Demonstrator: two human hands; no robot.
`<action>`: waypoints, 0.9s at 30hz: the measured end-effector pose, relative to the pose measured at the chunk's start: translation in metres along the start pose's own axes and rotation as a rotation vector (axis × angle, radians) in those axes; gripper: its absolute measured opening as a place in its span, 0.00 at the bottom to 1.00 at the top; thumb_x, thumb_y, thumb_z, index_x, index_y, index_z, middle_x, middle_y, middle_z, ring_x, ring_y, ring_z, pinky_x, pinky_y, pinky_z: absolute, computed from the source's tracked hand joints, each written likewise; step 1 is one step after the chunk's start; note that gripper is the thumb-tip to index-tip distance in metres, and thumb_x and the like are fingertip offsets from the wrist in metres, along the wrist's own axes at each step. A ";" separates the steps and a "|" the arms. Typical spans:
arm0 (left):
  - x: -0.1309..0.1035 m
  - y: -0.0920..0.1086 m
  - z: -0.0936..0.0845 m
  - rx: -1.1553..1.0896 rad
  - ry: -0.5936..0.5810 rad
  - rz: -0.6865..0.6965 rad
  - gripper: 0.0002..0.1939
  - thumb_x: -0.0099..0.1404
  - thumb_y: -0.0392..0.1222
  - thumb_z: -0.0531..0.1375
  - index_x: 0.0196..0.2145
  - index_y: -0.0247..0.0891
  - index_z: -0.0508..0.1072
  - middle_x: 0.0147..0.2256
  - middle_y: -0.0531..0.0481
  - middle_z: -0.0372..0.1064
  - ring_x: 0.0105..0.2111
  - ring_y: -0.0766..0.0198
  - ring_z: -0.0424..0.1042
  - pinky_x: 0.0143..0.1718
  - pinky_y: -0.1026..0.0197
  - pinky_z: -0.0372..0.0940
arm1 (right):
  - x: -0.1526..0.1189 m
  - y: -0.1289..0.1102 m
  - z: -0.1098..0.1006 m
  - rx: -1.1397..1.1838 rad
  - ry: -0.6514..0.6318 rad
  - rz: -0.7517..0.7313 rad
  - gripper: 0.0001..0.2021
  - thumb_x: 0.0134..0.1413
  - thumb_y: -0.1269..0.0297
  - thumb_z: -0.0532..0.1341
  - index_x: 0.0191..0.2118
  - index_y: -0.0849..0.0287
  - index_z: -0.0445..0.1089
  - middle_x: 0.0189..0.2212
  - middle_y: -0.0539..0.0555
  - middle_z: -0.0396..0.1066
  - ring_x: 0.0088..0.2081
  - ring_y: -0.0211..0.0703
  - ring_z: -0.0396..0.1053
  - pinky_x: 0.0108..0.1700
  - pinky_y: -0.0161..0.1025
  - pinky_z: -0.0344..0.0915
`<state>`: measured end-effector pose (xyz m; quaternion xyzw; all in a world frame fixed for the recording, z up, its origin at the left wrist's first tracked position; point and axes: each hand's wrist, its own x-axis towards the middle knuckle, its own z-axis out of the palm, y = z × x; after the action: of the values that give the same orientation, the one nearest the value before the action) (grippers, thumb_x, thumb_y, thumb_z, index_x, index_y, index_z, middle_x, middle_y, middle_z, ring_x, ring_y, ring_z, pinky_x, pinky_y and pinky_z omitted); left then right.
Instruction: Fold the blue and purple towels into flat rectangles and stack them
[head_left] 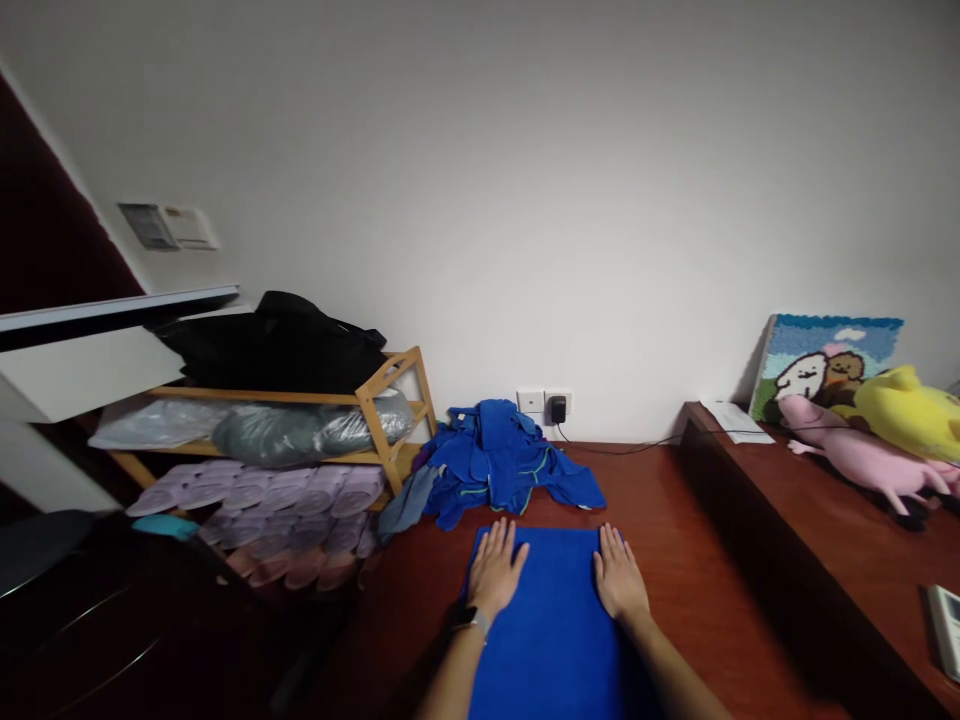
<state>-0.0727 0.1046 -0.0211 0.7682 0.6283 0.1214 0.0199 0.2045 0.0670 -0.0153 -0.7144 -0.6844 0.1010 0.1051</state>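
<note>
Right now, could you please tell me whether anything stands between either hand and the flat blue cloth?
Nothing visible does: the left hand and right hand both rest on the blue cloth near its far corners. A heap of clothes lies beyond its far edge.

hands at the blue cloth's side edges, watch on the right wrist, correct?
No, the head view shows the watch on the left wrist, not the right. The left hand and right hand are at the side edges of the blue cloth.

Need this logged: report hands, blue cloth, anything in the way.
Left hand, right hand palms-down at far corners. Cloth flat on table, near end out of view. Blue pile beyond, not on it.
</note>
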 end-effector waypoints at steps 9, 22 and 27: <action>-0.009 -0.040 -0.028 0.040 -0.031 -0.071 0.38 0.75 0.61 0.40 0.72 0.31 0.52 0.71 0.39 0.48 0.71 0.51 0.48 0.71 0.46 0.48 | -0.002 -0.009 -0.019 -0.052 -0.096 0.027 0.34 0.69 0.53 0.36 0.74 0.68 0.40 0.74 0.54 0.36 0.74 0.45 0.34 0.74 0.46 0.34; -0.118 0.127 -0.005 -0.116 0.011 0.389 0.31 0.77 0.56 0.42 0.73 0.47 0.45 0.72 0.51 0.46 0.71 0.56 0.49 0.71 0.47 0.51 | -0.130 -0.003 0.006 -0.041 -0.020 0.000 0.35 0.69 0.51 0.39 0.73 0.67 0.46 0.74 0.55 0.39 0.74 0.49 0.37 0.74 0.50 0.37; -0.132 0.088 -0.020 -0.040 -0.069 0.264 0.33 0.77 0.59 0.40 0.73 0.44 0.46 0.72 0.48 0.45 0.72 0.55 0.47 0.71 0.44 0.50 | -0.133 -0.007 -0.004 -0.052 -0.029 0.018 0.34 0.69 0.52 0.37 0.73 0.67 0.44 0.74 0.55 0.38 0.74 0.47 0.35 0.74 0.49 0.36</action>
<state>-0.0162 -0.0439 -0.0073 0.8475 0.5179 0.1091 0.0406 0.1931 -0.0653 -0.0094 -0.7215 -0.6817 0.0945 0.0756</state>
